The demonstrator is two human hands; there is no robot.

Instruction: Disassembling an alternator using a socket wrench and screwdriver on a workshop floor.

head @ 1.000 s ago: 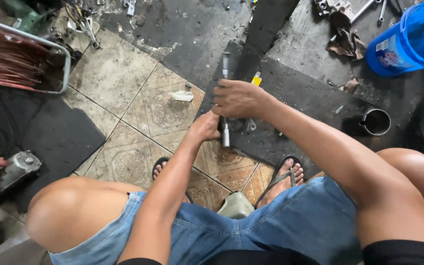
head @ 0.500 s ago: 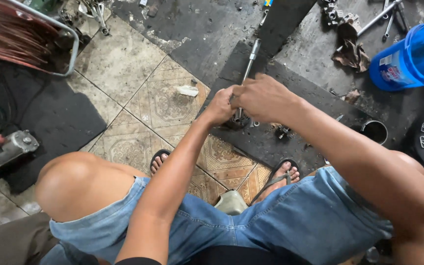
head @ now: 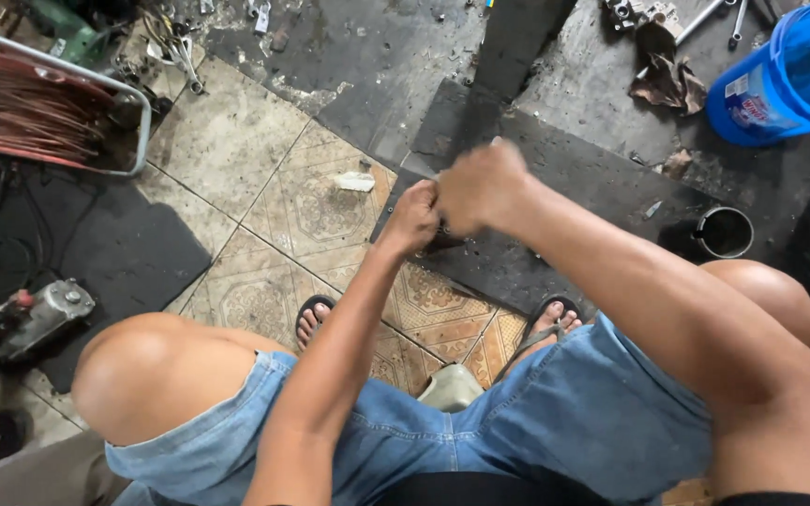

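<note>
My left hand (head: 412,217) and my right hand (head: 480,186) are both closed into fists and pressed against each other just above a black rubber mat (head: 564,178) on the floor. They grip the lower end of a long metal tool that the fists and motion blur almost wholly hide. A small dark part (head: 442,242) lies on the mat right beneath the hands. I am seated low, with my knees wide apart, in blue denim shorts and sandals.
A blue bucket (head: 789,80) stands at the top right, with a small metal cup (head: 724,232) below it. A rag (head: 663,80) and wrenches (head: 710,14) lie at the back. A reel of copper wire (head: 30,108) is at left, a grey motor part (head: 35,319) lower left, and a white scrap (head: 356,181) on the tiles.
My hands have closed up tight against each other and lifted a little. The long tool that stood out above them earlier is no longer plainly seen. The view shifted right.
</note>
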